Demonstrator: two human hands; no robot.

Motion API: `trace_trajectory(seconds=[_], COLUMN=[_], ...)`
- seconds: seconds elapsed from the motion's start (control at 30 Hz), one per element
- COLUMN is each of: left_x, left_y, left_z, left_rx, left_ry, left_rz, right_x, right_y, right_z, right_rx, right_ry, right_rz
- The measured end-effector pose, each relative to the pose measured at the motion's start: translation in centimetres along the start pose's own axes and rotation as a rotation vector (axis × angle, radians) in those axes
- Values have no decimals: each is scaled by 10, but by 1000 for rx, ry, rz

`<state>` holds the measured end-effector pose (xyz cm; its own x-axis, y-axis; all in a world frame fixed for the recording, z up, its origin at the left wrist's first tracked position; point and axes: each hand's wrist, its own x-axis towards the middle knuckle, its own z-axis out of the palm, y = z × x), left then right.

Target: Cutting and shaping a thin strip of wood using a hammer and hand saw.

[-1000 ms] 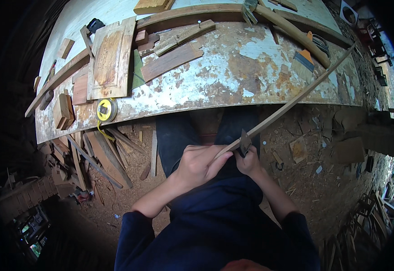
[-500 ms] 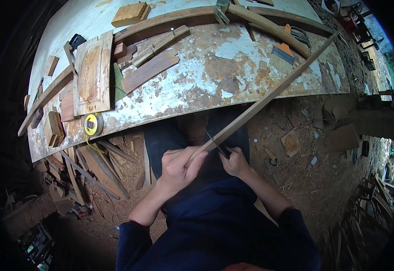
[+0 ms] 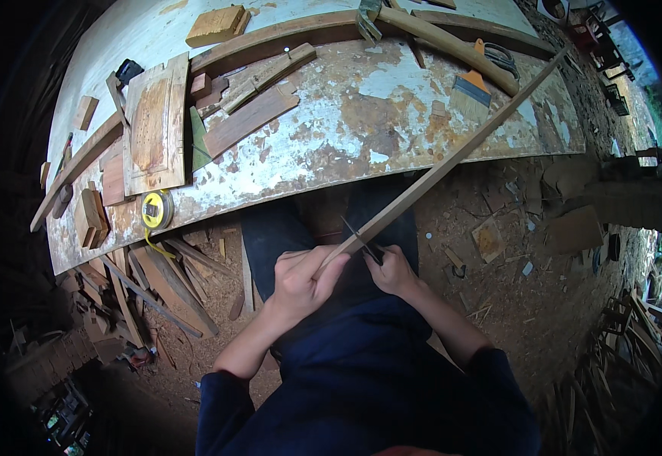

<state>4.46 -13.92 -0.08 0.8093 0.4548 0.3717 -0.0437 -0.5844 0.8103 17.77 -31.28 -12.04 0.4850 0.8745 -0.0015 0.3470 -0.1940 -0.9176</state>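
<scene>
The left hand [image 3: 300,281] clenches the near end of a long wooden strip [image 3: 452,156] (slanting over the desk [image 3: 361,129]); the right hand [image 3: 391,272] grasps a dark blade [image 3: 357,237] against it.

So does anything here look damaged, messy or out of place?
The workbench paint is flaking badly, with bare rusty-brown patches. Wood offcuts lie strewn on the dirt below it. The yellow tape measure sits at the bench edge, its tape hanging over.

A worn, paint-flaked workbench [image 3: 361,129] carries a carved wooden panel [image 3: 154,125]; below the panel lies a yellow tape measure [image 3: 156,210], right of it wood strips [image 3: 251,121], far right a paintbrush [image 3: 470,85]
</scene>
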Motion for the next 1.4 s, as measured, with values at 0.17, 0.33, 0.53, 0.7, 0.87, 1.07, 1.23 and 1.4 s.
trace_trajectory(seconds=[0.17,0.33,0.53,0.7,0.87,1.07,1.23,1.4], left_x=[-16,4,2,-4,1,8,-6,-3], left_y=[-7,-2,0,-3,-5,6,3,0], left_z=[10,-4,-3,2,0,-9,0,0], left_rx=[-22,-47,35,12,-27,-11,-42,-70], left_ry=[-33,25,0,-26,63,49,-10,101], left_rz=[-24,-112,-21,14,-131,-61,-113,15], right_x=[5,-4,-3,15,7,0,11,11], right_y=[-15,19,10,-23,16,22,-2,-2], right_z=[-7,-6,-6,-7,-4,4,4,1], right_rx=[0,-86,-102,-21,-80,-72,-22,-37], right_ry=[-22,-61,-19,-31,-81,-51,-17,16], right_rz=[-40,43,-5,3,25,-34,-83,-75])
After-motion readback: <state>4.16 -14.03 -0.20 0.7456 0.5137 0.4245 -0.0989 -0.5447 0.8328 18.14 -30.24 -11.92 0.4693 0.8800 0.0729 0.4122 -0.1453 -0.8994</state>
